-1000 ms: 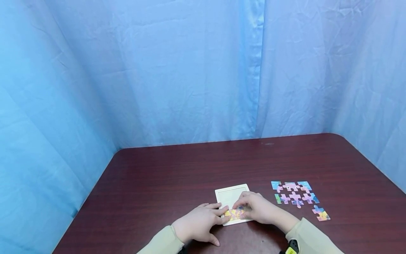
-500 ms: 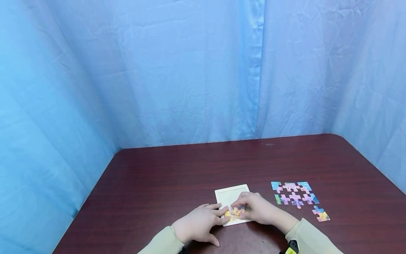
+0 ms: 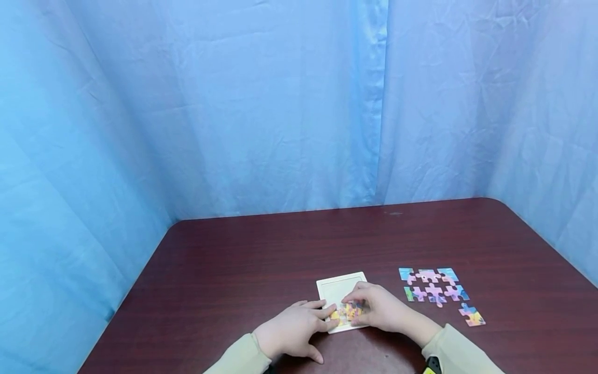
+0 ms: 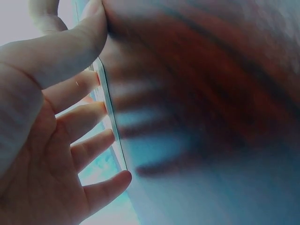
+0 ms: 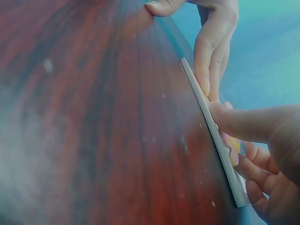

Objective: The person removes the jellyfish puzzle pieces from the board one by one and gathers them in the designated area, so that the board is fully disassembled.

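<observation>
A small white puzzle frame [image 3: 337,287] lies on the table, with yellow jigsaw pieces [image 3: 335,316] along its near side. My left hand [image 3: 299,327] has its fingers stretched out, resting on the frame's left side and near corner, thumb on the table. At the frame's near right, my right hand [image 3: 383,309] pinches a yellow and pink puzzle piece [image 3: 353,310] between thumb and fingers. That piece appears tilted on edge in the right wrist view, just above the frame's rim. My fingers hide part of it.
To the right, several pink and blue puzzle pieces [image 3: 435,294] lie in two loose rows. One piece with a yellow corner [image 3: 473,315] sits apart, nearer me. The dark red table [image 3: 243,259] is bordered by blue curtains [image 3: 280,114].
The pinched piece has shifted slightly right inside the frame, and a pale gap now shows between it and the piece by my left fingers. My left hand has stayed still.
</observation>
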Tool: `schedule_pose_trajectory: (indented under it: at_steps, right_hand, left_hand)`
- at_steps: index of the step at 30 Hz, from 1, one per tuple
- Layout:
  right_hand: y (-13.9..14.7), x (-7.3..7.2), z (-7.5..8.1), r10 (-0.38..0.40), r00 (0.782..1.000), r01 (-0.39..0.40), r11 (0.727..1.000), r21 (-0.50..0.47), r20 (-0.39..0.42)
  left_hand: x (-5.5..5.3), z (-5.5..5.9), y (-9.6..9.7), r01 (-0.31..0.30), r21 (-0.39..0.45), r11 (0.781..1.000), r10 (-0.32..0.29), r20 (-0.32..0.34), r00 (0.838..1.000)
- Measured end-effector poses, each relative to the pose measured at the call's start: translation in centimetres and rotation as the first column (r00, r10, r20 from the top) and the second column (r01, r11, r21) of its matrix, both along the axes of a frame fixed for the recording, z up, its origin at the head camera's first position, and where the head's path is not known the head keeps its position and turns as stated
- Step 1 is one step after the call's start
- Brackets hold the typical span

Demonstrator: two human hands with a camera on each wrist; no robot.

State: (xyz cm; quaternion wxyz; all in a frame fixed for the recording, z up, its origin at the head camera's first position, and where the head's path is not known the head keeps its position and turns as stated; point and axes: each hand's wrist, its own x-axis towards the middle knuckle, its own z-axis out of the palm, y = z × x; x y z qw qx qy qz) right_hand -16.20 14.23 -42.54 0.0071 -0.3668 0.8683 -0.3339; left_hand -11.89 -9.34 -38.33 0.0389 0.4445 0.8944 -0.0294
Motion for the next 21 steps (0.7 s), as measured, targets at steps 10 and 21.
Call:
schedule_pose_trajectory:
  at_steps: [10, 21]
  right_hand:
    - [-0.08, 0.02, 0.34, -0.013, 1.000, 0.013, 1.000, 0.012, -0.015]
    - [0.35, 0.04, 0.54, -0.025, 0.999, 0.025, 1.000, 0.004, 0.019]
  left_hand:
    - [0.01, 0.02, 0.04, 0.004, -0.003, 1.000, -0.004, -0.005, 1.000]
    - [-0.04, -0.14, -0.01, 0.010, -0.007, 1.000, -0.010, -0.001, 1.000]
